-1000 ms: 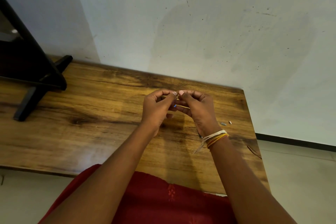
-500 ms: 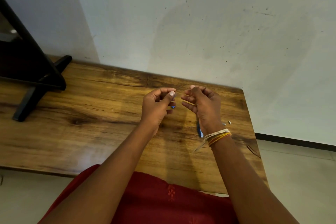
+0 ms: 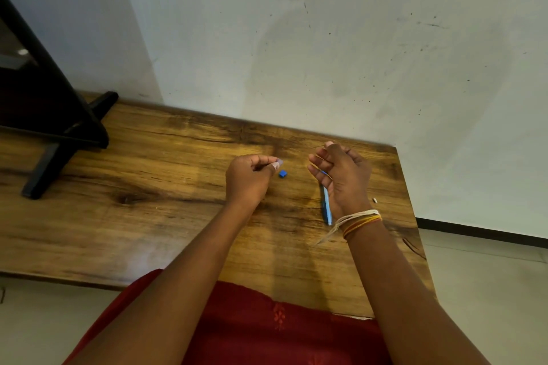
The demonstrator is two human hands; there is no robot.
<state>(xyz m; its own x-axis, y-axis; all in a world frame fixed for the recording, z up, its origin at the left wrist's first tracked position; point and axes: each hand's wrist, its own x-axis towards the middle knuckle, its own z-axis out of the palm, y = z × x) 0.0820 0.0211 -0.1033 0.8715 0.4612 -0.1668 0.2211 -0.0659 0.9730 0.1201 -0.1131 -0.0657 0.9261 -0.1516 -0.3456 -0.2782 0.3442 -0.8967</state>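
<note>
My right hand [image 3: 344, 178] grips a light blue pen [image 3: 326, 207] in its curled fingers, the barrel pointing down towards my wrist. My left hand [image 3: 249, 178] hovers to its left with the fingers curled and the thumb pressed to the forefinger; I see nothing between them. A small blue piece [image 3: 282, 174] sits just right of the left thumb, between the two hands, over the wooden table [image 3: 148, 216]. Whether it rests on the wood I cannot tell.
A black stand [image 3: 56, 133] with a foot occupies the table's far left. A tiny white piece [image 3: 375, 200] lies near the right edge. A marked white wall runs behind the table, and tiled floor shows to the right.
The hands, joined at the fingertips a second ago, have moved apart. The right hand drew back to the right with the pen. The small blue piece now shows beside the left thumb.
</note>
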